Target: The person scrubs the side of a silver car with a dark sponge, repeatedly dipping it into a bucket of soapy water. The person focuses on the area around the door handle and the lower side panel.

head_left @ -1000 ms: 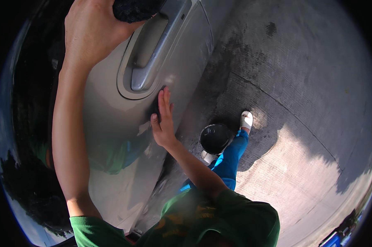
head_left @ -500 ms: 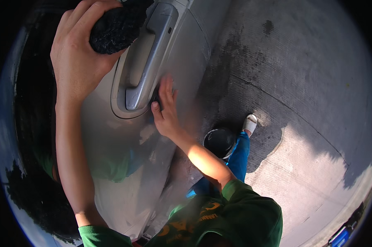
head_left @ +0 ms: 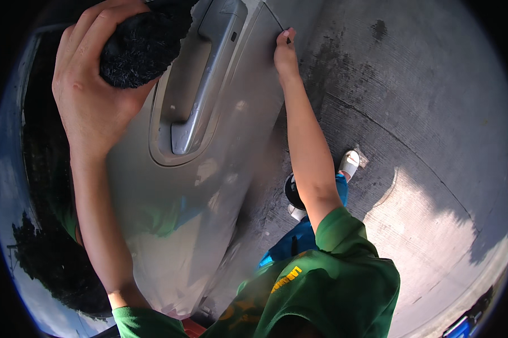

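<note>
My left hand (head_left: 90,90) grips a black, fluffy wash cloth or mitt (head_left: 138,48) at the upper left, beside the metallic door handle (head_left: 195,124) in its recess on the silver-beige vehicle door (head_left: 169,236). My right arm reaches up along the door to the panel seam right of the handle, where my right hand (head_left: 286,50) is small in view with fingers curled; what, if anything, they hold is hidden. Drops of water show on the handle and paint.
A dark tinted window (head_left: 45,169) borders the door on the left. Below, a black bucket (head_left: 293,192) sits by my feet in white sandals (head_left: 349,164), partly behind my right forearm. Grooved concrete pavement (head_left: 417,101), partly wet and shaded, runs along the right.
My right hand moved from flat beside the handle's lower end up to the seam, fingers now curled. My left hand and the black cloth shifted left and are lower than a second ago.
</note>
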Motion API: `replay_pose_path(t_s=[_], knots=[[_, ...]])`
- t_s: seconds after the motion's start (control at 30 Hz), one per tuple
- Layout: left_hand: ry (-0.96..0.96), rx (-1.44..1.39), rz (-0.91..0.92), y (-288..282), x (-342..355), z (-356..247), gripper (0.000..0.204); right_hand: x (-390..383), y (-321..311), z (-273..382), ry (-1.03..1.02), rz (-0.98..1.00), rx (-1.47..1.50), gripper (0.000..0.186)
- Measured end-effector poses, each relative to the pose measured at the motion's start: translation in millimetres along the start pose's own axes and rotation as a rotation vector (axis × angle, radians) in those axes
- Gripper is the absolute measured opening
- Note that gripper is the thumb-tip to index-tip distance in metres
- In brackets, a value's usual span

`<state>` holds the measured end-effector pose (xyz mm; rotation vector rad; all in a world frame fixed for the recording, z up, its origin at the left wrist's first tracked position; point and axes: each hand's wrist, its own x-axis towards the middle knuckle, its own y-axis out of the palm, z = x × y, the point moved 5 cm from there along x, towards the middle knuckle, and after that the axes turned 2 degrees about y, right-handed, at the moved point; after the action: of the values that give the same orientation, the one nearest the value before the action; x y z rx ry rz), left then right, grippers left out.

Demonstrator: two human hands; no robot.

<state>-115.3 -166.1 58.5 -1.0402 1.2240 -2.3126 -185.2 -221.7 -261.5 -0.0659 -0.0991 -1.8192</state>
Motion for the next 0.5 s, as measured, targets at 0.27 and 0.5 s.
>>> replay_pose_path(t_s=[0.27, 0.5], knots=[[-0.008, 0.02, 0.031, -2.6, 1.0, -2.1, 0.05, -252.2, 58.5, -1.4, -0.023, 0.267, 0.045, 0.083], [0.06, -0.018, -0.115, 0.8, 4.0, -7.4, 0.042, 23.5, -18.2, 9.4, -0.126, 0.036, 0.043, 0.067]])
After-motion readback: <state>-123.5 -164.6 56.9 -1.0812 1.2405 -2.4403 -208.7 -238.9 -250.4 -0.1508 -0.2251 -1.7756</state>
